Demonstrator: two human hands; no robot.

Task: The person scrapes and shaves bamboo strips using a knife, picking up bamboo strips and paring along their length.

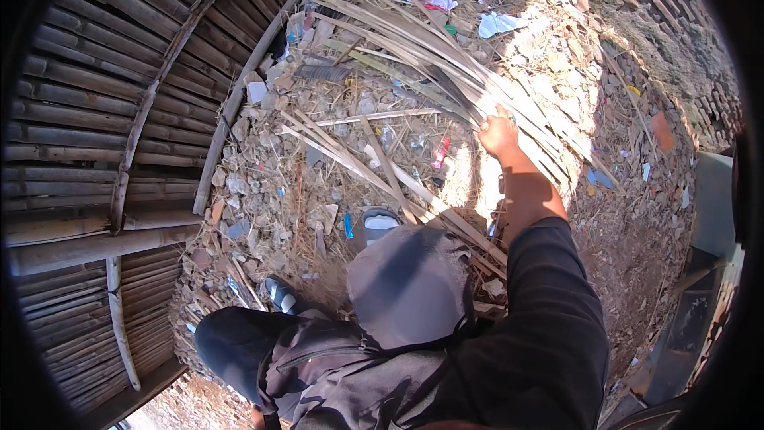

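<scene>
My right arm, in a dark sleeve, reaches forward. My right hand (499, 137) is closed on the near part of a bundle of long, pale split-bamboo strips (430, 52). The strips fan out toward the far left and lie in bright sunlight near my hand. Closer to me, several looser strips (358, 161) lie crossed on the ground. Of my left hand, only a small patch of skin (257, 416) shows at the lower edge, beside dark clothing. Its fingers are hidden.
A bamboo-slat wall (87, 103) rises on the left. At the far right stands a rough brick wall (668, 8). Rubble and litter cover the ground, including a red wrapper (440, 153) and white cloth (500, 25). My shoes (380, 223) show beside a rounded grey shape (410, 287).
</scene>
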